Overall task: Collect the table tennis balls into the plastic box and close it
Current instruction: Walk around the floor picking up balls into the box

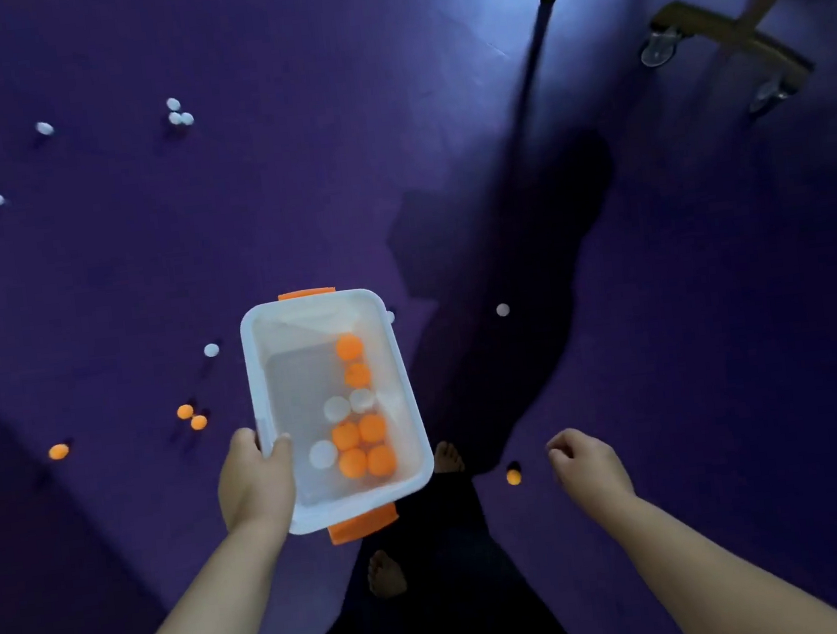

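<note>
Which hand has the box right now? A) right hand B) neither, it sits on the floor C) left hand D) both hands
C: the left hand grips the rim of the plastic box near its corner, while the right hand hangs loosely curled and apart from it, near an orange ball on the floor.

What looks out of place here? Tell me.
Loose balls lie scattered on the purple floor, like the orange ball near the right hand. The plastic box in the left hand has no lid.
</note>
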`<move>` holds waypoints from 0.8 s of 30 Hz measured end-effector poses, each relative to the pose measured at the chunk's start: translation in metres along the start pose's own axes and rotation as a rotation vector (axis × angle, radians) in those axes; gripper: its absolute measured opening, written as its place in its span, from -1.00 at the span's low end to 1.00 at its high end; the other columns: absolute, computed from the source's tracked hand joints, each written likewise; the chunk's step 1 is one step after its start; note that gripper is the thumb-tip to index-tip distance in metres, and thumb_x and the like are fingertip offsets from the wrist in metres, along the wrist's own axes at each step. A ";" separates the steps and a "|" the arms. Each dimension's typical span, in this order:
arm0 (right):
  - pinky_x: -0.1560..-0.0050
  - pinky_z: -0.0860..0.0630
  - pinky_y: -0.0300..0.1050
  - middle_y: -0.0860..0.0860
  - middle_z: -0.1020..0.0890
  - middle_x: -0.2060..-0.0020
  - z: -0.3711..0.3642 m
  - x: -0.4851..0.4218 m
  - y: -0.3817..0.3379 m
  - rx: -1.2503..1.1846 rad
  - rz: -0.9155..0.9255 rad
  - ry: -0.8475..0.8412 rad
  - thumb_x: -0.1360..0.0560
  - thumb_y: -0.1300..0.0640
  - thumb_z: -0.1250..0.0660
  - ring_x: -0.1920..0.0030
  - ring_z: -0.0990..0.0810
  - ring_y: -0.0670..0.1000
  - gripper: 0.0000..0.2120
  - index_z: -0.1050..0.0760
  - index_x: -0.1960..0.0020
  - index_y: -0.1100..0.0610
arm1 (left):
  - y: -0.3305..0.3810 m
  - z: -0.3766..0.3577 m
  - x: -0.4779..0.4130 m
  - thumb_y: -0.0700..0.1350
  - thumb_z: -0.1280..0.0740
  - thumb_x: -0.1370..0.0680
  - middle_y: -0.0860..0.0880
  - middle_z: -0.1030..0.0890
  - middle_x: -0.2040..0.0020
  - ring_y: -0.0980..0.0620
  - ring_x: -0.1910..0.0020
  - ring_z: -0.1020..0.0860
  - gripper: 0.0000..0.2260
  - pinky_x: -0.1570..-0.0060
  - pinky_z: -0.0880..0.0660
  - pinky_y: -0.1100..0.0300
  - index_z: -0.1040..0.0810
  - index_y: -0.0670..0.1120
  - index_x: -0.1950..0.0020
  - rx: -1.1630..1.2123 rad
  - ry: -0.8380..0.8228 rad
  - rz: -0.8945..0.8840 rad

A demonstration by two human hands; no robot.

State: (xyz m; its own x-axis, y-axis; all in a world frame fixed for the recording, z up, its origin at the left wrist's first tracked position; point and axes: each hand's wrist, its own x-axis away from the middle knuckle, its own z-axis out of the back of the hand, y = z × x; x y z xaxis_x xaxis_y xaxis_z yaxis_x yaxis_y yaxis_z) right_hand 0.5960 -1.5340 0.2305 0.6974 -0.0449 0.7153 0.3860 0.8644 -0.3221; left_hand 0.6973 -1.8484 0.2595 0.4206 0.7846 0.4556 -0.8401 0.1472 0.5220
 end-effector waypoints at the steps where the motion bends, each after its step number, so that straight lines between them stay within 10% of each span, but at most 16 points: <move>1: 0.23 -0.55 -0.04 -0.03 -0.62 0.19 0.001 -0.017 -0.003 0.030 -0.014 -0.010 -0.55 0.14 -0.17 0.23 -0.59 0.02 -0.85 -0.51 0.05 0.00 | 0.006 -0.011 -0.012 -0.10 -0.24 -0.55 -0.11 -0.46 0.31 -0.11 0.35 -0.42 -0.79 0.38 -0.30 0.10 -0.33 -0.20 0.18 0.001 -0.004 0.008; 18: 0.28 -0.34 -0.17 0.01 -0.60 0.10 -0.150 -0.248 0.038 0.091 -0.253 -0.074 -0.57 0.12 -0.14 0.20 -0.48 0.01 -0.80 -0.51 -0.09 0.06 | -0.006 -0.242 -0.199 -0.08 -0.25 -0.58 -0.07 -0.42 0.29 -0.15 0.23 -0.42 -0.77 0.25 -0.31 0.05 -0.38 -0.26 0.07 -0.055 -0.055 -0.061; 24: 0.30 -0.31 -0.11 0.03 -0.48 0.30 -0.238 -0.304 0.114 -0.022 -0.492 0.003 -0.61 0.11 -0.09 0.23 -0.44 0.11 -0.74 -0.31 0.26 0.08 | -0.050 -0.342 -0.246 -0.07 -0.24 -0.58 -0.05 -0.44 0.27 -0.15 0.23 -0.44 -0.79 0.26 -0.35 0.04 -0.38 -0.23 0.08 -0.038 -0.196 -0.134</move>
State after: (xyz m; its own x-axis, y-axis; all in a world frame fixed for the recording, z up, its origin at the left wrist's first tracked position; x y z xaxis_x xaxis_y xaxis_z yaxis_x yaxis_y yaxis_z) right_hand 0.5716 -1.5405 -0.1718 0.4305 -0.4466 0.7844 0.6829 0.7294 0.0404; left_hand 0.5186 -1.8424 -0.1256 0.5845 0.6254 0.5169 -0.7830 0.2678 0.5614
